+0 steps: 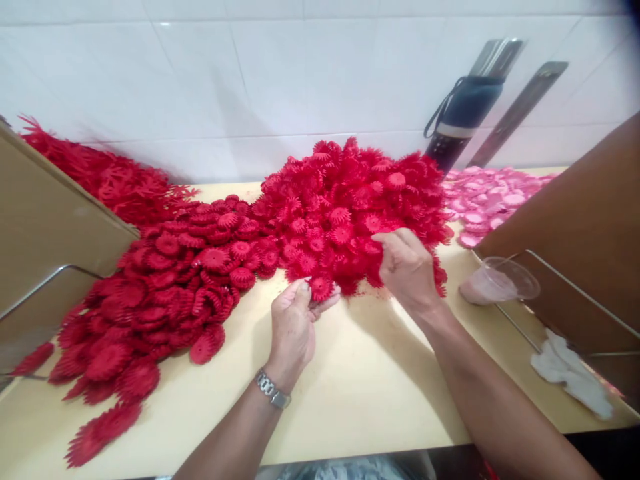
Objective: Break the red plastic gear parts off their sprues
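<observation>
Rosette, red and frilled [321,288], sits in the left hand [293,325], just in front of the middle heap [345,200]. Thumb at its left side, fingers beneath: a narrow, light hold. Watch [271,389] on that wrist. Right hand [406,263] is at the heap's near right side, fingers curled in, tips toward the red pieces. Whether anything is pinched there cannot be told; the fingers blend into the heap.

Step in hand, as judged: working on a single rosette, one hand holding, the other at the heap. Next move seems to call for bringing the right fingertips to the held piece without crushing its frills.

To the left, a bank of flatter red rosettes [175,280] runs on from the heap. Behind it, spiky red pieces [115,177], partly hidden by the left cardboard panel [50,220]. To the right, pink pieces [495,197] beside the right panel [560,220]; at the back, a dark bottle [463,107] and a metal strip [520,113] against the wall.

Open room: bare tabletop [370,393] between the forearms, down to the front edge. Right side is tighter: clear cup [500,280] and white cloth [570,373] lie between right arm and panel. A sweep to the left could knock the outlying rosettes near the front edge.
</observation>
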Demonstrator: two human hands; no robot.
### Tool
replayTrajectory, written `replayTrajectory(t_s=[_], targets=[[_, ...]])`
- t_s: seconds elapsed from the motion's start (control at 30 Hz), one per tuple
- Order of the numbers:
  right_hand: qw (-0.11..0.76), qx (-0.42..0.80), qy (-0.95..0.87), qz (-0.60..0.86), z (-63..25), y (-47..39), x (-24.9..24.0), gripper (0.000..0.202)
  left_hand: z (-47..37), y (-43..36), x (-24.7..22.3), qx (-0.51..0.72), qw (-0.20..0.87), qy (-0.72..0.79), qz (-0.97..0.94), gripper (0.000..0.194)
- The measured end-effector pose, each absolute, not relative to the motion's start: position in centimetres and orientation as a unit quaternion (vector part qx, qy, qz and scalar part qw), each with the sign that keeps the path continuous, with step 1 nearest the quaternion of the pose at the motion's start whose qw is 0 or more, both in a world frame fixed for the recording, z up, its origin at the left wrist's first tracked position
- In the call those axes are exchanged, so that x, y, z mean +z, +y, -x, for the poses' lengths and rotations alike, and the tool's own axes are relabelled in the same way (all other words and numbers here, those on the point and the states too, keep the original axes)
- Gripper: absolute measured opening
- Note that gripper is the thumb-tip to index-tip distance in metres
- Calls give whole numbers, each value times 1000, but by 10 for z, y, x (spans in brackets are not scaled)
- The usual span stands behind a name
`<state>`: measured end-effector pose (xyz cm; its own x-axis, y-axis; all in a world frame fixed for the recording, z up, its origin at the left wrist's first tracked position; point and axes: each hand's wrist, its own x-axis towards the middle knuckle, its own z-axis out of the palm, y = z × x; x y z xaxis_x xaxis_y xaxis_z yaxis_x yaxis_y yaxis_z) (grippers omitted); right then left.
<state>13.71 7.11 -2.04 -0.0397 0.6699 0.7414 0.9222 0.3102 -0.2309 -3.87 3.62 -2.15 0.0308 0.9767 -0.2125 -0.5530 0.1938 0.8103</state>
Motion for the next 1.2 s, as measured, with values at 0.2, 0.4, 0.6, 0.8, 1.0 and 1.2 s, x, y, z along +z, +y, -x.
replayTrajectory(t_s=[0.2,0.4,0.6,0.8,1.0,1.2], targets=[[369,-221,-675,600,-143,71,-14,27,40,37,-20,559,693,387,-238,10],[346,-147,-747,548,-124,69,-22,19,40,37,-21,551,709,379,-227,7],[424,-39,-775,467,-114,64,-18,12,41,40,-21,543,736,349,-205,23],[368,120,-800,458,-92,54,-19,12,39,38,-20,534,755,314,-213,13],[403,166,-798,415,-94,54,-17,10,38,34,-21,524,719,363,-279,14],[401,29,-795,453,-91,55,-27,18,35,35,-24,554,693,370,-275,12]])
